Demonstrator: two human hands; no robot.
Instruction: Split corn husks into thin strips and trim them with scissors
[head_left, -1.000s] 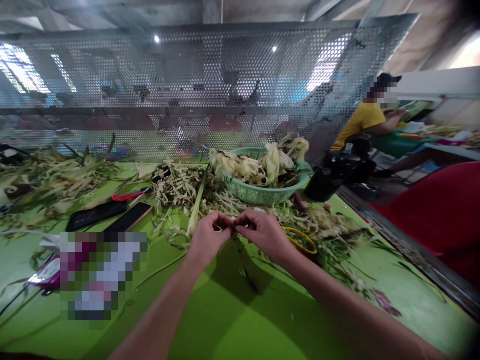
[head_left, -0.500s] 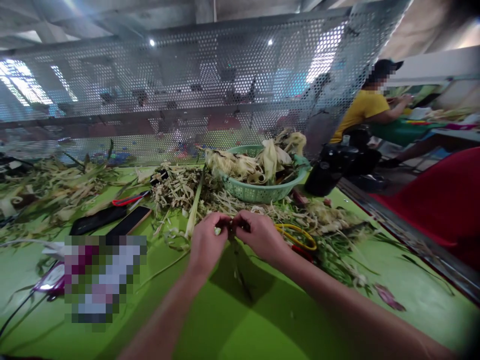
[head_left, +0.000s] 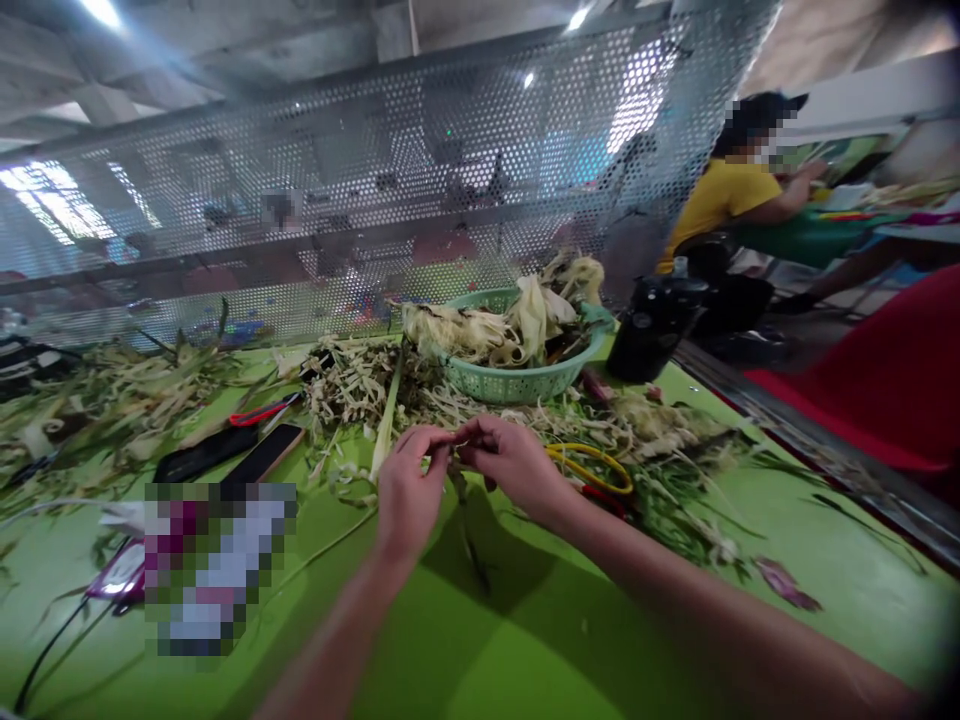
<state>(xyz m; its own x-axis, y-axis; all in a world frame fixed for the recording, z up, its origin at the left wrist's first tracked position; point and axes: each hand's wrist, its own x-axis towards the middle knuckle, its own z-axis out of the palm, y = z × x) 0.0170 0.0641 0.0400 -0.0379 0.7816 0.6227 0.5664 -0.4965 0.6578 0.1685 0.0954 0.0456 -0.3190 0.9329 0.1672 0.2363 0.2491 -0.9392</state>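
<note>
My left hand (head_left: 411,495) and my right hand (head_left: 516,468) meet over the green table, fingertips pinched close together. Between them they grip the top of a thin, dull greenish-brown plant strip (head_left: 468,530), whose lower end hangs down toward the tabletop. Its exact kind is too blurred to tell, and the fingers hide the gripped end. Beyond the hands lies a heap of shredded pale husk strips (head_left: 352,385). Close to my right wrist are yellow loops (head_left: 596,468), like the handles of scissors, beside a red piece.
A light green basket (head_left: 517,384) of dried husks stands at the back, with a black container (head_left: 649,330) to its right. On the left lie a phone (head_left: 264,457), a red-handled tool (head_left: 264,410) and more husks (head_left: 142,385). A person in yellow (head_left: 720,200) sits at far right.
My hands stay together, but the fingers have shifted, with the right fingertips now reaching over toward the left. The hanging strip has swung slightly left. The camera view has tilted a little.
</note>
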